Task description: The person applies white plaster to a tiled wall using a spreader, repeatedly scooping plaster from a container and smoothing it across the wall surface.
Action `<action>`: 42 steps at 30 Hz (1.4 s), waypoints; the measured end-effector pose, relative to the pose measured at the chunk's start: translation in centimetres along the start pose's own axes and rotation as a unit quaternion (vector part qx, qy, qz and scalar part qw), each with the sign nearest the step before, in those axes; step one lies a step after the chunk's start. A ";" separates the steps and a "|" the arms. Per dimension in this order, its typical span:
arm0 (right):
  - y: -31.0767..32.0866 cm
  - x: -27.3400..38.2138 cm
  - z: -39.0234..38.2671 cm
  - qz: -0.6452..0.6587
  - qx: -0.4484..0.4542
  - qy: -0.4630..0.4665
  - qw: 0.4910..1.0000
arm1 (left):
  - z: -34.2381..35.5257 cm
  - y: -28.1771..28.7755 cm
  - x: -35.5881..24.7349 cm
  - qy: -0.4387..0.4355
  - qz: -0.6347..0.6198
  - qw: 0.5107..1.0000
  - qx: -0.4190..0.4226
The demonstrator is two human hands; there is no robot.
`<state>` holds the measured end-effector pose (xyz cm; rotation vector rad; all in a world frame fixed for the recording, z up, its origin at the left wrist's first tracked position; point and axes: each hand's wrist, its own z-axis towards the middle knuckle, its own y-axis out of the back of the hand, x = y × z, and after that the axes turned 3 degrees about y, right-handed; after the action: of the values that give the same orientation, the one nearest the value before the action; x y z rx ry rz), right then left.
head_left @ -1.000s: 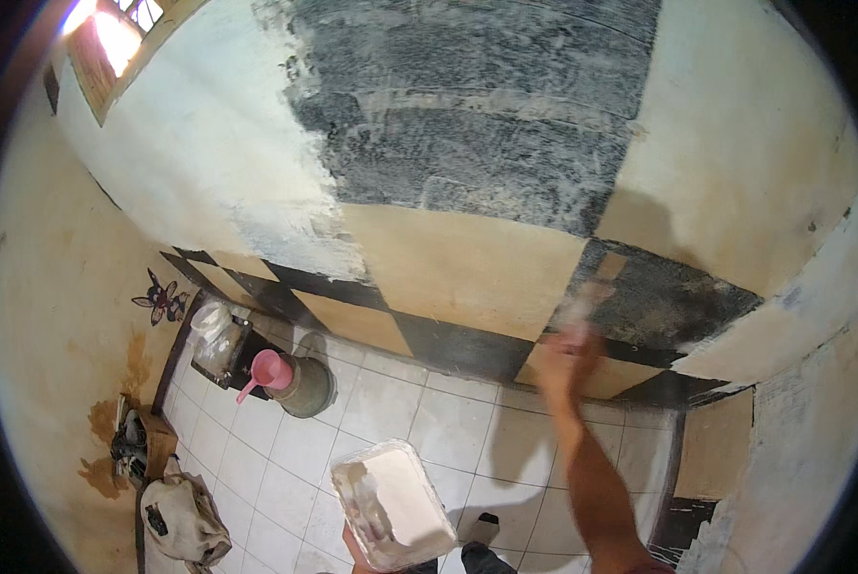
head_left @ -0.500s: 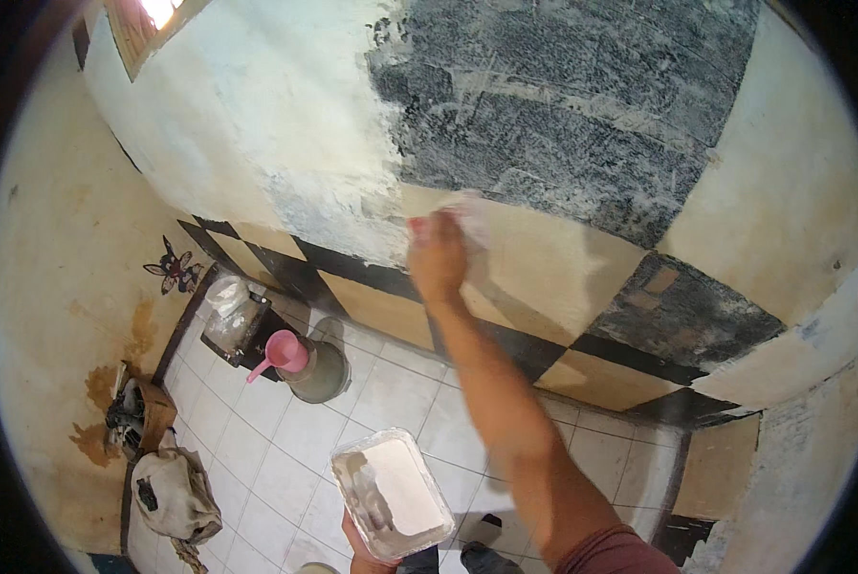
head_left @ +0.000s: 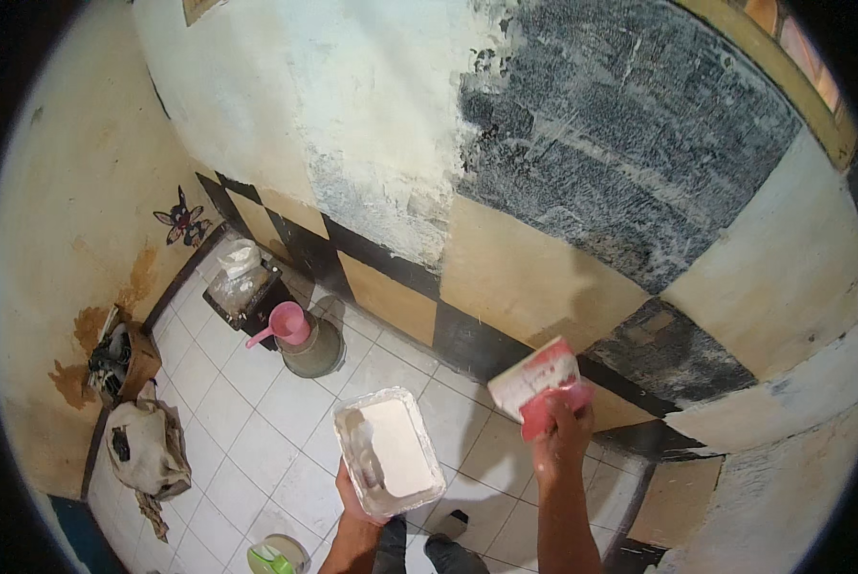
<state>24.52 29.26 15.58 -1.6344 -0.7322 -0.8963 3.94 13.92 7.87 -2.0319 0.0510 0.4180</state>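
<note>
The biggest thing is the wall (head_left: 381,115), white and pale tan up high, with a large dark patch (head_left: 630,153) that looks rough and streaky. Low down it has black and tan squares (head_left: 391,295). Next comes the floor (head_left: 281,421), made of white tiles with thin lines between them. A pale, lumpy bag (head_left: 147,454) lies on it at the left, near a brown box (head_left: 142,368) full of things too jumbled to tell. A grey bucket (head_left: 316,356) stands near the wall, just beside a black crate (head_left: 254,311) with a clear plastic sack (head_left: 238,277) on it. The tub (head_left: 376,496) is in front of the person, held up over the floor. It has white paste (head_left: 400,445) in it, with a smeared strip down its left side. The left hand (head_left: 350,493) is clamped on the tub at its lower left edge. The scraper (head_left: 539,373) is to the right of the tub, well apart from it, in front of the low squares. It is wide and pale with some red. The right hand (head_left: 563,438) is closed around its pink grip (head_left: 537,416). A pink dipper (head_left: 290,323) sits on the bucket, its handle pointing left. A small dark flower (head_left: 182,222) is on the side wall (head_left: 75,201)
</note>
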 end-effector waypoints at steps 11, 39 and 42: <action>-2.2 10.5 -8.3 -0.148 0.164 -0.039 0.974 | -4.2 -9.4 2.0 0.037 -0.021 0.998 0.051; -8.4 18.7 -9.0 -0.526 0.321 0.093 0.782 | -9.6 -18.6 3.6 0.157 -0.046 0.970 0.180; -7.9 18.7 -8.6 -0.534 0.319 0.148 0.769 | -9.6 -19.1 4.3 0.135 -0.016 0.975 0.176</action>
<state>26.16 23.03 36.64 -0.3327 -1.5736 -1.4191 14.59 15.42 26.83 -1.7219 0.2423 0.1001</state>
